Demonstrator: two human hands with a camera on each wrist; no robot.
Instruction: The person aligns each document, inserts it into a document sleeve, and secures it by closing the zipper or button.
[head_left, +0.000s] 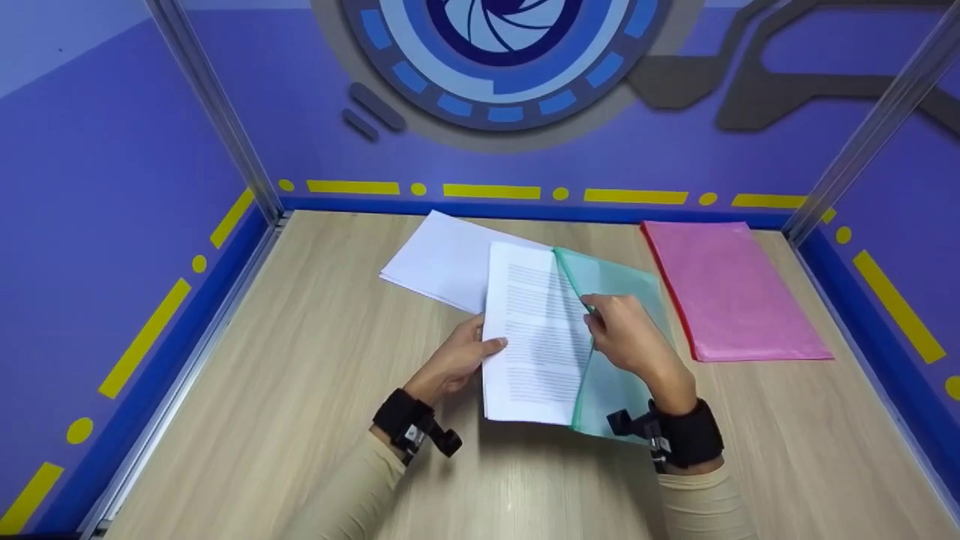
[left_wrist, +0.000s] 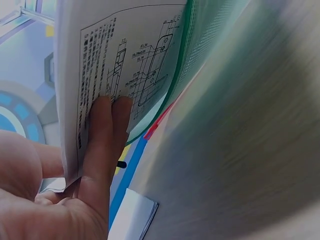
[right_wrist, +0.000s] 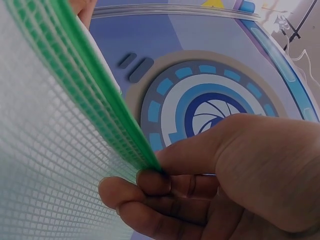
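Note:
My left hand (head_left: 459, 355) grips the left edge of a stack of printed sheets (head_left: 536, 337), thumb on the front and fingers behind. In the left wrist view, the back sheet (left_wrist: 135, 55) shows a line drawing and text. The right part of the stack sits inside a green mesh zipper folder (head_left: 622, 397). With my right hand (head_left: 628, 334) I pinch the folder's green opening edge (right_wrist: 107, 95) between thumb and fingers. Folder and sheets are tilted above the table, casting a shadow.
White paper (head_left: 450, 259) lies on the wooden table (head_left: 315, 337), partly behind the held sheets. To the right lies a pink folder (head_left: 742, 292) with a red edge. Blue-purple panels (head_left: 247, 112) stand along the back and both sides.

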